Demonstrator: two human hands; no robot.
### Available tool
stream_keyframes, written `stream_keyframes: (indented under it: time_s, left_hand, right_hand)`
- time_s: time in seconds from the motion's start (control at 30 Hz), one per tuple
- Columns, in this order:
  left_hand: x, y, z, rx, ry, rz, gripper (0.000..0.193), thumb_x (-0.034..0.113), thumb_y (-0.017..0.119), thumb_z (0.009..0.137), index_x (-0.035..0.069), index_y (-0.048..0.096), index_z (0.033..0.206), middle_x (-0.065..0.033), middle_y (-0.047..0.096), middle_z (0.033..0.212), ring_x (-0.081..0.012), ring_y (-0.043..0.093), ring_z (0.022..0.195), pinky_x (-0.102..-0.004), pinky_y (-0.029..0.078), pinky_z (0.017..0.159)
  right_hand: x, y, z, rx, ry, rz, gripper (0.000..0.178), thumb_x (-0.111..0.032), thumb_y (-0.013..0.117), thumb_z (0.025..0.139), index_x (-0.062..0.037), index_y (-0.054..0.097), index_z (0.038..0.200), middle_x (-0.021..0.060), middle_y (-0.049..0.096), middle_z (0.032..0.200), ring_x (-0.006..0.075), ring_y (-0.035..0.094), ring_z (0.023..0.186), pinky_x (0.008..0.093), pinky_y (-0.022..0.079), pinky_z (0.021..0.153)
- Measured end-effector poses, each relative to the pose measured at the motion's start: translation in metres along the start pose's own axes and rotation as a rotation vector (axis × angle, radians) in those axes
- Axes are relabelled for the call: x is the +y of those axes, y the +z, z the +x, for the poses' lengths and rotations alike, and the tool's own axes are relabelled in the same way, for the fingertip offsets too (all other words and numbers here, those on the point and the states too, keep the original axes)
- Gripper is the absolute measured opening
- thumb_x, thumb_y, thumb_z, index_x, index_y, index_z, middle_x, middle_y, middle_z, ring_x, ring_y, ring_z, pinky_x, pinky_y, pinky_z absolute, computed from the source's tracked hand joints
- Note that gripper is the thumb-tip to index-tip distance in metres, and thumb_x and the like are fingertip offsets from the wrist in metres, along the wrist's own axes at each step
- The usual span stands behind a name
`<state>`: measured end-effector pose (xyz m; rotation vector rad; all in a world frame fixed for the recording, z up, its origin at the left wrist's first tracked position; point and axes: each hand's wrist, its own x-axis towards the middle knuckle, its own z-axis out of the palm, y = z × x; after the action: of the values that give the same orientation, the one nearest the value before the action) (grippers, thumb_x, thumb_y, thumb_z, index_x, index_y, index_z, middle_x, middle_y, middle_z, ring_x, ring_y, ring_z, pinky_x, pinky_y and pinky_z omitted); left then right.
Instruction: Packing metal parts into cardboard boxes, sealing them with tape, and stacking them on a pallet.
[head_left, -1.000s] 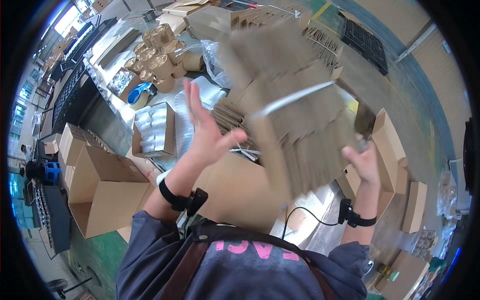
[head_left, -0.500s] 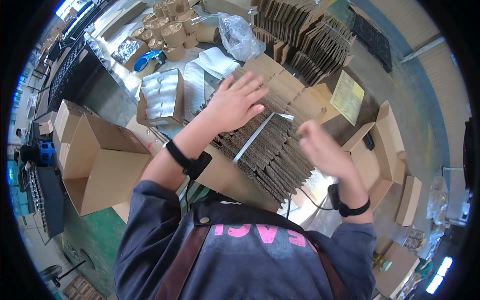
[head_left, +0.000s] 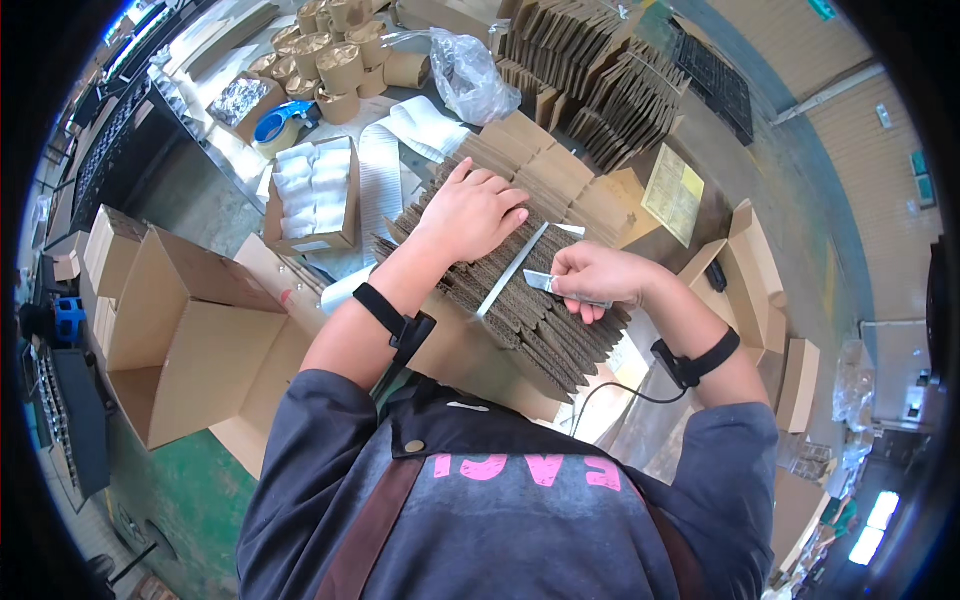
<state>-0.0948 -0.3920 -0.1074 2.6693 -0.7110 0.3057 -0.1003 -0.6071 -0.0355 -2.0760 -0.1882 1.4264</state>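
A bundle of folded corrugated cardboard dividers [head_left: 545, 335] lies before me, bound by a white strap [head_left: 512, 270]. My left hand [head_left: 474, 212] rests on the bundle's upper left part, fingers slightly bent, lying over the cardboard edges and holding nothing. In my right hand [head_left: 598, 278], closed around its handle, is a box cutter [head_left: 542, 281]. Its flat blade points left toward the strap, a short way right of it; whether it touches the cardboard I cannot tell.
Beyond the bundle lie flat cardboard pieces [head_left: 520, 145], a plastic bag [head_left: 465, 80] and more dividers [head_left: 610, 90]. A box of white wrapped items [head_left: 352, 220], a blue tape dispenser [head_left: 280, 122] and paper-wrapped rolls [head_left: 340, 70] stand left. Open cartons [head_left: 200, 320] flank me.
My right hand has moved left over the bundle, and the box cutter now shows in it. My left hand stays on the cardboard, its fingers more bent. The whole view has shifted slightly.
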Motion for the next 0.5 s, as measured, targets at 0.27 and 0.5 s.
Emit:
stream_keyframes:
  time_s: [0.27,0.5]
  left_hand:
    - [-0.004,0.004,-0.003,0.079,-0.003,-0.013,0.039,0.031,0.042,0.097,0.009,0.051,0.127,-0.0104,0.064,0.102,-0.0269,0.055,0.108,-0.0463,0.029,0.107]
    - [-0.014,0.001,0.0,0.083,-0.203,-0.21,0.044,0.024,0.04,0.098,0.003,0.035,0.136,-0.0177,0.065,0.081,-0.0351,0.061,0.085,-0.0437,0.04,0.091]
  right_hand:
    - [0.001,0.006,0.017,0.031,-0.153,0.166,0.013,-0.013,0.051,0.093,-0.0006,0.053,0.095,0.0049,0.061,0.068,0.0074,0.054,0.048,0.0202,0.041,0.042]
    - [-0.004,0.051,0.019,0.833,-0.553,-0.348,0.014,-0.014,0.054,0.091,-0.0032,0.053,0.099,0.0231,0.06,0.075,0.043,0.061,0.075,0.0464,0.047,0.063]
